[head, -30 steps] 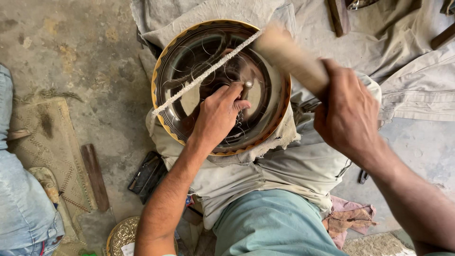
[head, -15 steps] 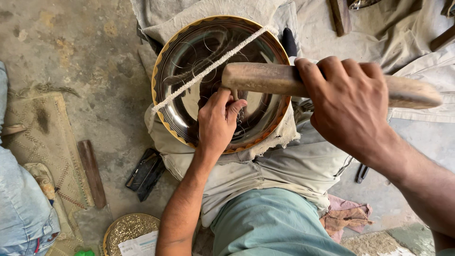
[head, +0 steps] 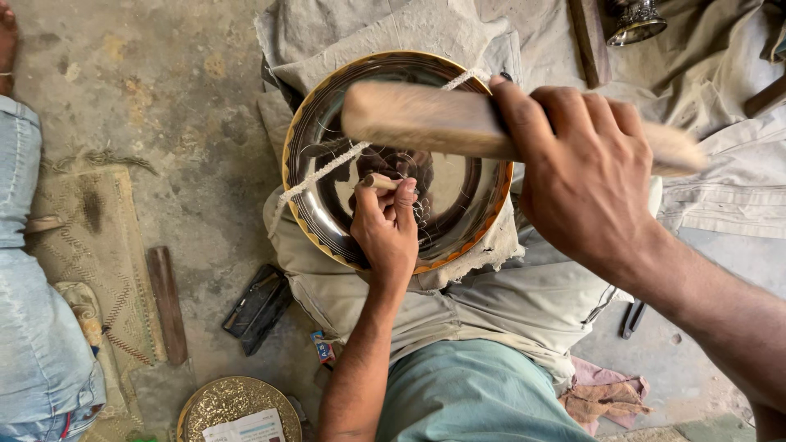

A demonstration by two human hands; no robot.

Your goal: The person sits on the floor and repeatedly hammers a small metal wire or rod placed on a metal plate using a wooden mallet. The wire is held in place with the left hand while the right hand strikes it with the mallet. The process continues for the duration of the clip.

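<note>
A round shiny metal plate (head: 327, 205) with a brass rim rests on cloth over my lap, and a white cord (head: 323, 170) runs across it. My left hand (head: 386, 229) is shut on a small chisel (head: 377, 182) whose tip stands on the engraved middle of the plate. My right hand (head: 585, 176) grips a thick wooden mallet stick (head: 426, 119), held level just above the chisel and blurred by motion.
A second, engraved brass plate (head: 233, 405) with a paper on it lies at the bottom left. A dark wooden stick (head: 168, 303) and a black case (head: 258, 301) lie on the concrete floor. Another person's jeans-clad leg (head: 37, 327) sits at far left. Pliers (head: 632, 317) lie at right.
My right hand has swung the wooden stick from tilted and raised to level, down over the chisel. My left hand has stayed on the chisel at the plate's middle.
</note>
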